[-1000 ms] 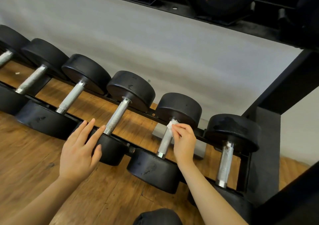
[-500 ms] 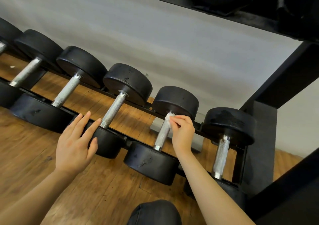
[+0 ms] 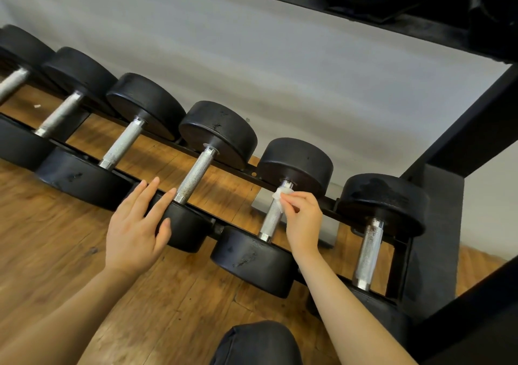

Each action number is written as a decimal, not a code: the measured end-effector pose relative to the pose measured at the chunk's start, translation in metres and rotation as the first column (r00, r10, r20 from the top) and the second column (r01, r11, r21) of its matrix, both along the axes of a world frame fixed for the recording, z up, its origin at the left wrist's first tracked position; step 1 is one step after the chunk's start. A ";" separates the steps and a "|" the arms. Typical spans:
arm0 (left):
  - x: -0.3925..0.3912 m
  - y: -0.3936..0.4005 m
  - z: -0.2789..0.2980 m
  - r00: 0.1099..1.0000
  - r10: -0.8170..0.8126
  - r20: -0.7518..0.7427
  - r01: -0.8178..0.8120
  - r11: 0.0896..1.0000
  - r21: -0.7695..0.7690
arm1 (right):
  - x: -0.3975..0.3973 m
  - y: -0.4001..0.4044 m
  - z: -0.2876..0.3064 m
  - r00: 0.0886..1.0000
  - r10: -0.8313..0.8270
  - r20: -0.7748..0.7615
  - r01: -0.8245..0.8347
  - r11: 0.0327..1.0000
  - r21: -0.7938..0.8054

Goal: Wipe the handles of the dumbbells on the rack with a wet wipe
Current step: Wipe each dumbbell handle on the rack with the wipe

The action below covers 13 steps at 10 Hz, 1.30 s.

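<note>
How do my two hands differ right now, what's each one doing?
The right hand pinches a white wet wipe against the top of a dumbbell handle; the left hand holds nothing. The right hand's fingers are curled; the left hand's are straight, spread over the next dumbbell's near head. Both are bare and reach toward the rack.

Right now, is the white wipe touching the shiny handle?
Touching. The head view shows the right hand pinching the wet wipe against the top of the dumbbell handle, with no gap visible between them.
</note>
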State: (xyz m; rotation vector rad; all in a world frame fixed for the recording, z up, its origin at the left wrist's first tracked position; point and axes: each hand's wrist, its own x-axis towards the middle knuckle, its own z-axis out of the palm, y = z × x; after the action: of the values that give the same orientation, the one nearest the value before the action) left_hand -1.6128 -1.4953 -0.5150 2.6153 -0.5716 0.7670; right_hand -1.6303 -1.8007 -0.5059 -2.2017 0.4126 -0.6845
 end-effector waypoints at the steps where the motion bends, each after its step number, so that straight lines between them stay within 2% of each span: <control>1: 0.000 0.000 0.000 1.000 0.004 -0.011 -0.004 1.000 0.002 | 0.000 -0.005 0.002 0.998 0.061 -0.027 -0.063 0.995 -0.081; 3: -0.001 -0.001 0.000 1.000 0.015 -0.019 -0.015 1.000 0.005 | 0.003 0.002 0.007 0.999 0.034 -0.031 -0.036 0.997 -0.062; 4: -0.002 -0.002 0.001 1.000 0.024 -0.019 -0.024 1.000 0.002 | -0.004 0.004 0.000 0.993 0.092 -0.080 -0.101 0.988 -0.118; 5: -0.002 -0.001 0.001 1.000 0.025 -0.018 -0.025 1.000 0.006 | 0.001 -0.002 0.003 0.993 0.088 -0.075 -0.097 0.988 -0.116; 6: -0.001 -0.001 0.000 0.999 0.018 -0.029 -0.018 1.000 0.000 | 0.001 -0.004 0.006 1.000 0.015 -0.027 -0.016 0.998 -0.054; 8: -0.002 -0.001 0.000 0.999 0.022 -0.032 -0.022 1.000 -0.002 | -0.009 -0.008 0.000 0.987 0.138 -0.084 -0.145 0.986 -0.082; 10: -0.002 -0.001 0.001 0.999 0.022 -0.030 -0.022 1.000 0.000 | -0.008 -0.007 0.005 0.995 0.083 -0.060 -0.085 0.995 -0.042; 11: -0.002 -0.001 0.000 0.999 0.022 -0.024 -0.022 1.000 -0.006 | -0.014 -0.007 0.001 0.984 0.154 -0.089 -0.162 0.982 -0.093; 13: -0.002 -0.001 0.001 0.999 0.021 -0.033 -0.021 1.000 -0.004 | -0.009 -0.004 0.005 0.994 0.104 -0.031 -0.105 0.994 -0.035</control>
State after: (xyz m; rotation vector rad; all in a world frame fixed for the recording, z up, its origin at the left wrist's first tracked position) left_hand -1.6151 -1.4960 -0.5144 2.6291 -0.5341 0.7294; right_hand -1.6394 -1.8048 -0.5012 -2.2525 0.2995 -0.6085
